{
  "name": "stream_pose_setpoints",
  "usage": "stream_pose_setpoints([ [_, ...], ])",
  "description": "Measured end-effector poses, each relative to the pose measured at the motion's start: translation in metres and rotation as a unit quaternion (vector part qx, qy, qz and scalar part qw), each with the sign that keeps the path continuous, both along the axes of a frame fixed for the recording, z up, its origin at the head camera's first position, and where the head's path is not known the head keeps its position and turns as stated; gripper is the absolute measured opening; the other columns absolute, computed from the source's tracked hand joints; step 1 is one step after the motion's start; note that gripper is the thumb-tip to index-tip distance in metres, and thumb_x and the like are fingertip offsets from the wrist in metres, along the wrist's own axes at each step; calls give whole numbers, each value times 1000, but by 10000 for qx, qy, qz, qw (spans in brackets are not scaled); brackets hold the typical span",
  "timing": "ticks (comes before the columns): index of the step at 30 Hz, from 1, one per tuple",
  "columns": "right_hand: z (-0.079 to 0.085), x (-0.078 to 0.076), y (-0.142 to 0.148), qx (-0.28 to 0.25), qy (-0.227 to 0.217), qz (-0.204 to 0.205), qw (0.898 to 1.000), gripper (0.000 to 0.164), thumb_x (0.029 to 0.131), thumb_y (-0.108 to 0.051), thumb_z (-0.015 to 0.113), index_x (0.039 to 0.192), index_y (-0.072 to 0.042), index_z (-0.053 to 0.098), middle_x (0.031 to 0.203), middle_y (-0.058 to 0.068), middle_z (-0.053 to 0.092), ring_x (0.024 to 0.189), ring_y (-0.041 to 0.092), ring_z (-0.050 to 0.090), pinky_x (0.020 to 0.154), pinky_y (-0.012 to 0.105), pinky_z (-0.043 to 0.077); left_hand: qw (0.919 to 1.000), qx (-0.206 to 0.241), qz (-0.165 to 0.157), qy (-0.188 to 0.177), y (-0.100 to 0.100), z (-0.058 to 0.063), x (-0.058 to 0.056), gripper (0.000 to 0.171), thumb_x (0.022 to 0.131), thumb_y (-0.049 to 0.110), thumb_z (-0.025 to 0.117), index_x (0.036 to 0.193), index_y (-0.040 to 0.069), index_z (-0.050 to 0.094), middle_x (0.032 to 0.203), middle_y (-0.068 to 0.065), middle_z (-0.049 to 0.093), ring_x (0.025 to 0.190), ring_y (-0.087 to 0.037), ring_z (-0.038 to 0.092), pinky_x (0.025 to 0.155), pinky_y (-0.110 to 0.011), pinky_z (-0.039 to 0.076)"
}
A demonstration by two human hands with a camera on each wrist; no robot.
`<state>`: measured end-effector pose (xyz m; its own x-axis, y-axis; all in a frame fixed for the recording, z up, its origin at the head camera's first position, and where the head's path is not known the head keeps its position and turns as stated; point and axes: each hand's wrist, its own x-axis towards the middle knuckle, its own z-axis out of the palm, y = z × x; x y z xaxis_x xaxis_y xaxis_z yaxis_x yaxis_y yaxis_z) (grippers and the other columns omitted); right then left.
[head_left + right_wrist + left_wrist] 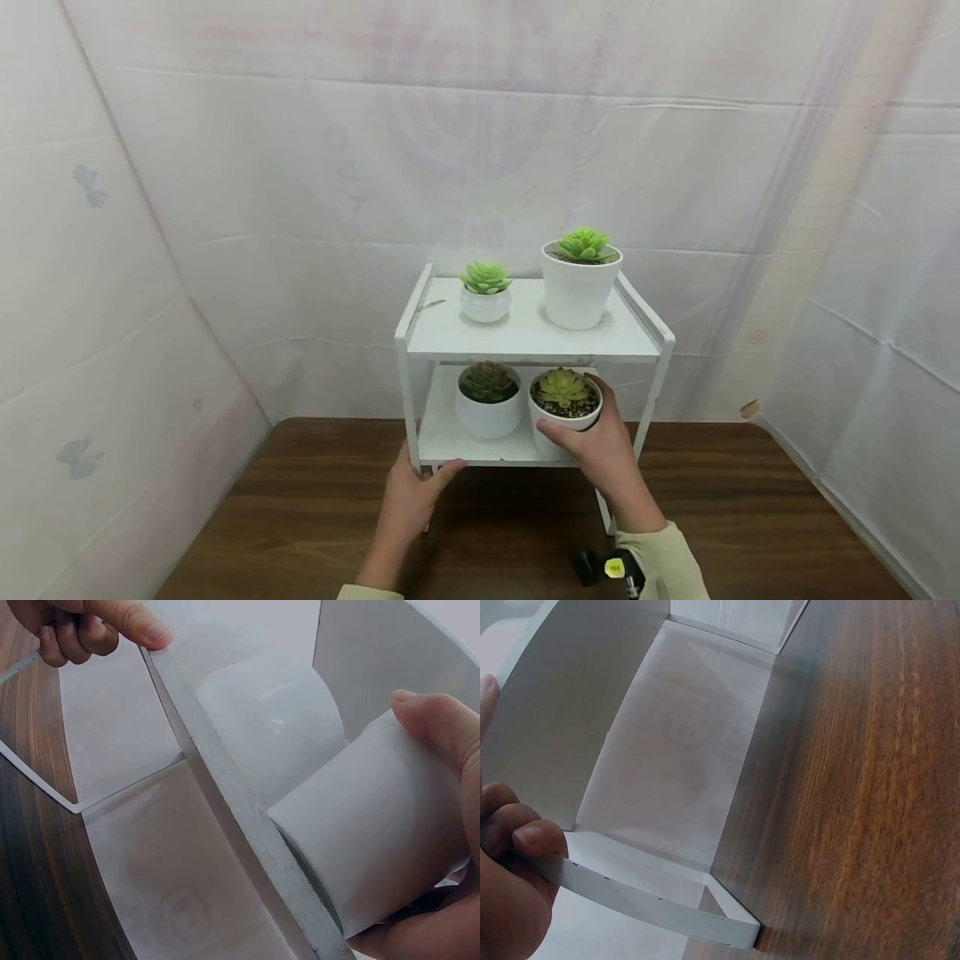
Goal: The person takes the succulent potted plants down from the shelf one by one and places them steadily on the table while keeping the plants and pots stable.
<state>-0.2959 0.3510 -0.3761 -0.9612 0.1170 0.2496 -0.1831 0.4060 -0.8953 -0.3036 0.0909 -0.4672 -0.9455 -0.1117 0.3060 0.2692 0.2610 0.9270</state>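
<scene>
Dark wood-grained table [300, 517] stretches wide on both sides of the white two-tier shelf [525, 344], up to creased white sheeting [480, 167]. My right hand [604, 444] grips, between thumb and fingers, a smooth, tapered white succulent pot [375, 817] at the lower tier's front edge, just right of a rounder, glossy pot [487, 419], while my left hand [412, 496] curls round the shelf's left leg [645, 901], thumb on the board's edge.

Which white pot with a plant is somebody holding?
The tapered white pot with the yellow-green succulent on the white lower shelf: the right hand grips it; no hand touches the other three.
</scene>
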Motion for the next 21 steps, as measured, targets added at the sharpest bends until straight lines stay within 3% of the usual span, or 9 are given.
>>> stream_pose_setpoints([
  [21,2,23,4,-387,175,405,9983,101,72,-31,86,149,-14,23,141,11,43,125,28,48,101,44,43,9999,-57,64,-149,-1,0,0,92,72,52,79,147,22,35,144,-8,50,125,-25,53,102,-50,45],
])
